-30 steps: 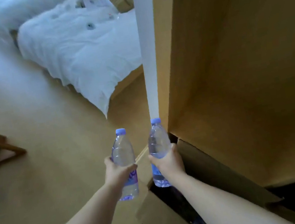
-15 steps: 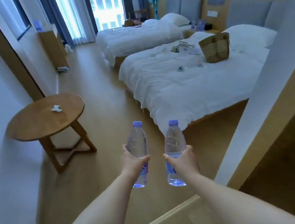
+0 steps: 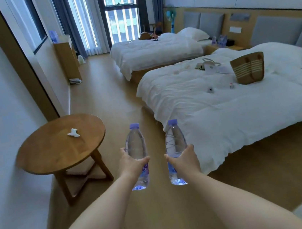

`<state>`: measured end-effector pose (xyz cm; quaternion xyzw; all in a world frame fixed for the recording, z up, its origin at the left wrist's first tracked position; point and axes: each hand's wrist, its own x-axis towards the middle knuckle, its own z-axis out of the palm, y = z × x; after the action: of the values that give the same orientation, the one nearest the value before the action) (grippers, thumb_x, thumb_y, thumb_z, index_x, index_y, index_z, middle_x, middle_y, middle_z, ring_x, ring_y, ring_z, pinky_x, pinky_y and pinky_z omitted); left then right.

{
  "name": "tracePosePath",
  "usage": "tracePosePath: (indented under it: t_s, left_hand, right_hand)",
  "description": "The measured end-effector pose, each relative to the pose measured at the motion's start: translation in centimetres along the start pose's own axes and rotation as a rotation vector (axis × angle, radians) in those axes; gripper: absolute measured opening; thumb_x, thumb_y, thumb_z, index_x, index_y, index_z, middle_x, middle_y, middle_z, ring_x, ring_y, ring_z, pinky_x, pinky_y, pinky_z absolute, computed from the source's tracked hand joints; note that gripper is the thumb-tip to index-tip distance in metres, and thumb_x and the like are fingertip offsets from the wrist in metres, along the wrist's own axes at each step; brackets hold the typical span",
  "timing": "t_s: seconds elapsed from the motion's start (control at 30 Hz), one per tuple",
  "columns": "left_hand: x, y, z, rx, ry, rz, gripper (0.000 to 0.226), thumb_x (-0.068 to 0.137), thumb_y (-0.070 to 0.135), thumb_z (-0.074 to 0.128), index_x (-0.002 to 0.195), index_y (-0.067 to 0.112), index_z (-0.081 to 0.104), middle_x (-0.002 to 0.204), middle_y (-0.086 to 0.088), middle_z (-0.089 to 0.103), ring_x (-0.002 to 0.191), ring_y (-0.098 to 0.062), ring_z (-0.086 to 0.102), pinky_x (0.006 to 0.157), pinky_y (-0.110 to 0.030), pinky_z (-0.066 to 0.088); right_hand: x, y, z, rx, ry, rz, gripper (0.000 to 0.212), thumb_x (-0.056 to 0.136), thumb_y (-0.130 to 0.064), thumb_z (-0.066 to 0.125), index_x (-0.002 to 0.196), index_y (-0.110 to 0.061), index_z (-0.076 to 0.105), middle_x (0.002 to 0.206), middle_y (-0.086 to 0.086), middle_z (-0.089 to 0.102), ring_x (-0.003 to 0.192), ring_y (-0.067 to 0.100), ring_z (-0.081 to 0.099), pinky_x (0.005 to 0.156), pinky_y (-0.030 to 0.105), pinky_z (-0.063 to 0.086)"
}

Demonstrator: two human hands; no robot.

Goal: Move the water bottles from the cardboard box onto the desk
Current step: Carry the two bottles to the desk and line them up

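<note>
My left hand (image 3: 132,165) grips a clear water bottle (image 3: 135,145) with a purple cap and purple label, held upright over the wooden floor. My right hand (image 3: 184,159) grips a second, matching water bottle (image 3: 174,140), also upright, a little to the right. Both arms reach forward at about waist height. A wooden desk (image 3: 66,57) stands far off against the left wall near the window, with a pack of bottles (image 3: 53,36) on top. The cardboard box is out of view.
A round wooden side table (image 3: 51,150) with a crumpled tissue (image 3: 73,132) stands close on the left against the wall. Two white beds (image 3: 224,101) fill the right side, the near one carrying a woven bag (image 3: 248,68). A strip of wooden floor (image 3: 106,94) runs between them toward the window.
The view has swung up and left, away from the box and wooden panel, into the room. Both hands still carry their bottles, now facing down the floor between table and bed.
</note>
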<state>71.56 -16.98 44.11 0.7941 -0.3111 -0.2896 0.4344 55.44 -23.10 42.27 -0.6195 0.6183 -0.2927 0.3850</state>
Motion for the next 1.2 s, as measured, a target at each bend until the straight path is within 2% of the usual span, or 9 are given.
tracePosePath:
  t_s: [0.07, 0.13, 0.3, 0.43, 0.5, 0.73, 0.83, 1.0, 1.2]
  left_hand:
    - [3.1, 0.5, 0.1, -0.043, 0.005, -0.008, 0.068, 0.07, 0.03, 0.083, 0.115, 0.022, 0.033, 0.102, -0.001, 0.052, 0.088, -0.019, 0.054, 0.073, -0.033, 0.045]
    - [6.4, 1.0, 0.5, -0.116, 0.013, -0.035, 0.068, 0.07, 0.026, 0.083, 0.115, 0.02, 0.033, 0.103, -0.003, 0.051, 0.088, -0.018, 0.053, 0.071, -0.03, 0.043]
    - [16.5, 3.5, 2.1, -0.179, 0.097, -0.053, 0.066, 0.072, 0.023, 0.082, 0.115, 0.015, 0.033, 0.101, -0.001, 0.045, 0.09, -0.018, 0.05, 0.074, -0.031, 0.043]
    - [25.4, 7.0, 3.0, -0.177, 0.119, -0.059, 0.069, 0.073, 0.019, 0.081, 0.122, 0.011, 0.033, 0.105, -0.003, 0.045, 0.093, -0.019, 0.049, 0.077, -0.031, 0.042]
    - [29.5, 8.9, 3.1, -0.178, 0.14, -0.061, 0.069, 0.073, 0.02, 0.081, 0.122, 0.011, 0.033, 0.104, -0.003, 0.046, 0.092, -0.019, 0.049, 0.078, -0.031, 0.042]
    - [43.8, 11.9, 1.6, -0.156, 0.234, -0.128, 0.075, 0.071, 0.026, 0.083, 0.124, 0.01, 0.034, 0.111, -0.006, 0.052, 0.102, -0.026, 0.057, 0.089, -0.038, 0.048]
    - [51.1, 11.7, 0.7, -0.138, 0.229, -0.157, 0.075, 0.07, 0.027, 0.084, 0.124, 0.01, 0.035, 0.109, -0.006, 0.053, 0.101, -0.026, 0.057, 0.089, -0.037, 0.048]
    - [64.9, 11.9, -2.4, -0.158, 0.206, -0.139, 0.072, 0.07, 0.021, 0.084, 0.122, 0.008, 0.037, 0.106, -0.004, 0.05, 0.092, -0.02, 0.052, 0.075, -0.029, 0.041]
    - [79.5, 15.4, -6.1, -0.15, 0.22, -0.151, 0.063, 0.071, 0.017, 0.083, 0.108, 0.013, 0.032, 0.108, -0.008, 0.047, 0.1, -0.025, 0.052, 0.079, -0.032, 0.043]
  right_hand:
    - [3.1, -1.2, 1.7, -0.003, -0.027, -0.03, 0.062, 0.074, -0.048, 0.078, 0.106, -0.02, 0.033, 0.105, 0.001, 0.054, 0.079, 0.01, 0.053, 0.063, 0.022, 0.042]
    - [6.6, -2.1, 3.5, 0.003, -0.052, -0.047, 0.061, 0.074, -0.047, 0.078, 0.104, -0.021, 0.031, 0.1, -0.001, 0.052, 0.073, 0.006, 0.048, 0.055, 0.016, 0.033]
    - [17.2, -4.9, 8.1, -0.008, -0.089, -0.085, 0.069, 0.071, -0.046, 0.08, 0.117, -0.011, 0.042, 0.104, -0.001, 0.053, 0.082, 0.015, 0.05, 0.063, 0.023, 0.035]
    - [27.2, -8.7, 10.5, -0.018, -0.149, -0.14, 0.064, 0.071, -0.045, 0.081, 0.107, -0.015, 0.038, 0.086, -0.011, 0.044, 0.071, 0.005, 0.044, 0.054, 0.01, 0.027]
    - [31.9, -11.3, 11.4, -0.038, -0.175, -0.163, 0.062, 0.072, -0.044, 0.081, 0.104, -0.017, 0.035, 0.08, -0.017, 0.038, 0.066, -0.002, 0.04, 0.053, 0.009, 0.025]
    - [45.2, -18.7, 18.0, -0.015, -0.215, -0.194, 0.058, 0.072, -0.042, 0.079, 0.104, -0.02, 0.035, 0.084, -0.014, 0.043, 0.067, -0.005, 0.044, 0.051, 0.011, 0.028]
    - [50.7, -20.8, 22.4, -0.04, -0.215, -0.213, 0.061, 0.072, -0.043, 0.08, 0.104, -0.021, 0.033, 0.084, -0.018, 0.039, 0.066, -0.005, 0.043, 0.049, 0.01, 0.028]
    - [59.8, -25.5, 30.8, -0.021, -0.261, -0.195, 0.063, 0.074, -0.046, 0.078, 0.111, -0.022, 0.034, 0.097, -0.004, 0.051, 0.072, 0.005, 0.052, 0.052, 0.013, 0.036]
    - [69.7, -32.9, 37.3, 0.001, -0.267, -0.183, 0.068, 0.074, -0.048, 0.078, 0.119, -0.019, 0.037, 0.103, -0.001, 0.053, 0.079, 0.013, 0.058, 0.063, 0.02, 0.048]
